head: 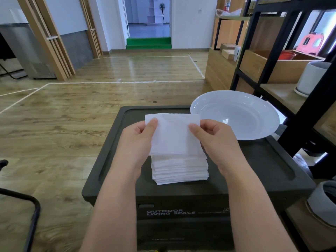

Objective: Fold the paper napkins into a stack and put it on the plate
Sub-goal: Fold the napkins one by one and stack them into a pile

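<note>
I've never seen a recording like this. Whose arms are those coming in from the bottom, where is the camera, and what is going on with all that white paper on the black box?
There is no machine here: the arms belong to a person, and the single picture comes from a wide-angle camera worn on their head, looking forward and down. That is why both forearms enter from the bottom edge.

The left hand and the right hand each pinch an upper corner of one paper napkin, holding it up above a stack of napkins. The stack sits on the lid of a dark storage box. A white plate rests on the box's far right corner, with nothing in it yet. Beyond lie a wooden floor and, on the right, shelves.
</note>
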`<state>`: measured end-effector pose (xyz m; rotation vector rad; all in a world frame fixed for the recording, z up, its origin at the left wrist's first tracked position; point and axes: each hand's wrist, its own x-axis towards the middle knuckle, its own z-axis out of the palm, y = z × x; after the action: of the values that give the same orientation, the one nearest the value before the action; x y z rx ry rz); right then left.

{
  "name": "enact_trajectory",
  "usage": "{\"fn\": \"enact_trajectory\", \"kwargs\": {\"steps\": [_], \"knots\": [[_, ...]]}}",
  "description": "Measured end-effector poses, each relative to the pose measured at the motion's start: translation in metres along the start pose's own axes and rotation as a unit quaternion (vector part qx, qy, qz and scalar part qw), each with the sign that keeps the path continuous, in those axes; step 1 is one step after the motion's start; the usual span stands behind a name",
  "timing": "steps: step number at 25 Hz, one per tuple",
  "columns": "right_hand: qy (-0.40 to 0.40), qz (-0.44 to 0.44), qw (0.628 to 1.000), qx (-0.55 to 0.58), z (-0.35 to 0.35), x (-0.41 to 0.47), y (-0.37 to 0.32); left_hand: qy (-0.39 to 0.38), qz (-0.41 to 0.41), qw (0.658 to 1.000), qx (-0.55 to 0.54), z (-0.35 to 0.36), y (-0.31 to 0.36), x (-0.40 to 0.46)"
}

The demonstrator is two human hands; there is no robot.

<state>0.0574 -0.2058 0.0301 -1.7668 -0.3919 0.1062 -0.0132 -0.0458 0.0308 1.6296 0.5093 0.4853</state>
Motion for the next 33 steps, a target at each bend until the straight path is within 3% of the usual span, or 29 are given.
{"fn": "enact_trajectory", "kwargs": {"steps": [3,9,15,22,28,33], "knots": [[0.048,0.035,0.997,0.04,0.001,0.003,0.002,0.012,-0.007,0.999,0.04,0.002,-0.007,0.002],[0.088,0.047,0.987,-0.126,0.004,0.006,0.018,0.108,0.051,0.956,0.269,0.006,-0.019,0.001],[0.079,0.068,0.973,-0.206,0.008,0.008,0.028,0.116,0.012,0.94,0.32,0.007,-0.031,0.007],[0.074,0.091,0.963,-0.244,0.008,0.008,0.03,0.091,-0.039,0.944,0.316,0.009,-0.035,0.008],[0.075,0.121,0.95,-0.278,0.008,0.008,0.031,-0.005,-0.116,0.888,0.444,0.003,-0.028,0.006],[-0.008,0.164,0.937,-0.308,0.004,0.009,0.027,-0.029,-0.113,0.87,0.479,0.011,-0.024,0.008]]}}
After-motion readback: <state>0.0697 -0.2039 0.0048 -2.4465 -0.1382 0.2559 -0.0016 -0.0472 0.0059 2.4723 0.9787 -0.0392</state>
